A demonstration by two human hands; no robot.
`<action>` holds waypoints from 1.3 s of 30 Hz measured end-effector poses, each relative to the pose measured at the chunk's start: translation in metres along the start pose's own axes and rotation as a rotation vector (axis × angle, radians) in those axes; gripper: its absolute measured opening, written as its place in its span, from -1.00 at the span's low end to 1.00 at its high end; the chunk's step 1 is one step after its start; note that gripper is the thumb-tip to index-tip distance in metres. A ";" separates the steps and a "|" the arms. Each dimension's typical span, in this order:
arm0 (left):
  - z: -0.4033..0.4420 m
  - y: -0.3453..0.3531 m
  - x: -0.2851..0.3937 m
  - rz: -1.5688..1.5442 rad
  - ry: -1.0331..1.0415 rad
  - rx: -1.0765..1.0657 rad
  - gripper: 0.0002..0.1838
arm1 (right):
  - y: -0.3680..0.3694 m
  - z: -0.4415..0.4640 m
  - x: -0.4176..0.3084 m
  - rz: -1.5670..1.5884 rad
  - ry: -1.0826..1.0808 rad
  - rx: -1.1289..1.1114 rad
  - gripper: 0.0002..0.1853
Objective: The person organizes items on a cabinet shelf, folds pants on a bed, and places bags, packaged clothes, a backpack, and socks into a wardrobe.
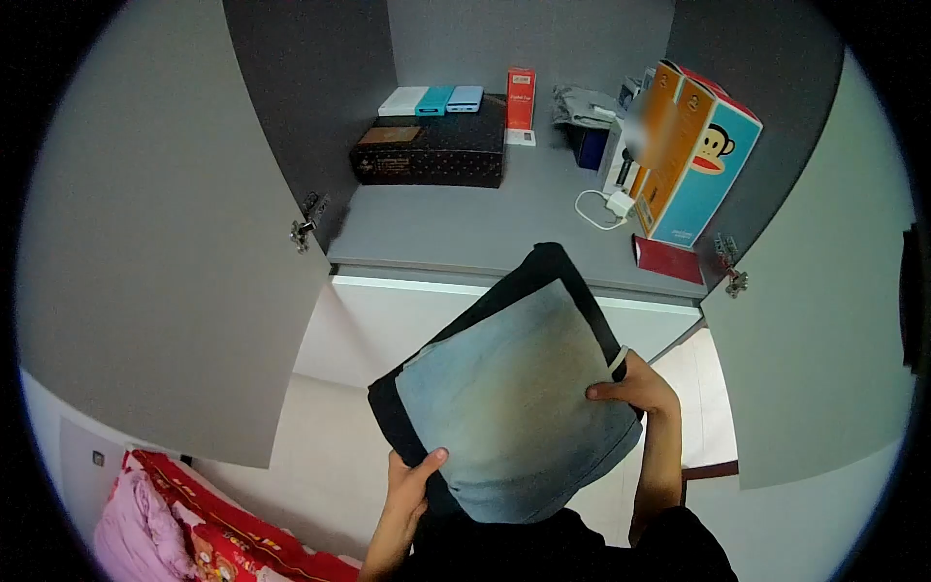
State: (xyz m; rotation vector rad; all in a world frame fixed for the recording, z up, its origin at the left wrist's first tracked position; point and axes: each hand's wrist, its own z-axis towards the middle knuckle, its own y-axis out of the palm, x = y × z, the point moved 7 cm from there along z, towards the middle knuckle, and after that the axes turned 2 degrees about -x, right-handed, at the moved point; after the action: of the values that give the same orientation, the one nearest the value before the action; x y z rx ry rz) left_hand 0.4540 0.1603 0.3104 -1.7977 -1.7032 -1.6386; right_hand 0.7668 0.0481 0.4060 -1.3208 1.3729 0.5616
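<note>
My left hand (pixel 409 485) grips the lower left edge of a stack of folded clothes, thumb on top. My right hand (pixel 640 384) holds the right edge the same way, its fingers hidden underneath. On top of the stack is a faded light-blue denim piece (pixel 514 407), folded flat. A black folded garment (pixel 551 260) shows beneath it along the upper and left edges. A short pale cord or strip (pixel 619 359) sticks out beside my right thumb. The stack is held tilted in front of the open cabinet's shelf (pixel 465 228).
Cabinet doors stand open at left (pixel 165 242) and right (pixel 815 291). On the shelf are a black box (pixel 432 155) with small boxes on it, a red box (pixel 521 97), a monkey-print box (pixel 716 170), a white charger (pixel 619 204) and a dark-red booklet (pixel 669 260). Red bedding (pixel 242 533) lies lower left.
</note>
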 end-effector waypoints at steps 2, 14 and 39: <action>0.014 -0.001 0.016 0.050 -0.007 -0.011 -0.40 | 0.006 0.009 0.000 0.044 0.026 0.020 -0.27; 0.050 -0.028 0.021 0.085 -0.101 -0.040 -0.48 | 0.040 0.012 0.033 0.192 0.044 0.059 -0.28; -0.466 -0.242 -0.313 -0.542 0.334 1.537 -0.30 | 0.608 -0.127 0.148 -0.459 -0.063 -1.581 -0.37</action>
State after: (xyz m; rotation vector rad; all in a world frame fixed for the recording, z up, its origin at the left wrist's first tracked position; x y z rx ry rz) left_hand 0.0816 -0.2870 0.1222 -0.3214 -2.2357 -0.2254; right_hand 0.2024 0.0417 0.1071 -2.6741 0.2979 1.4457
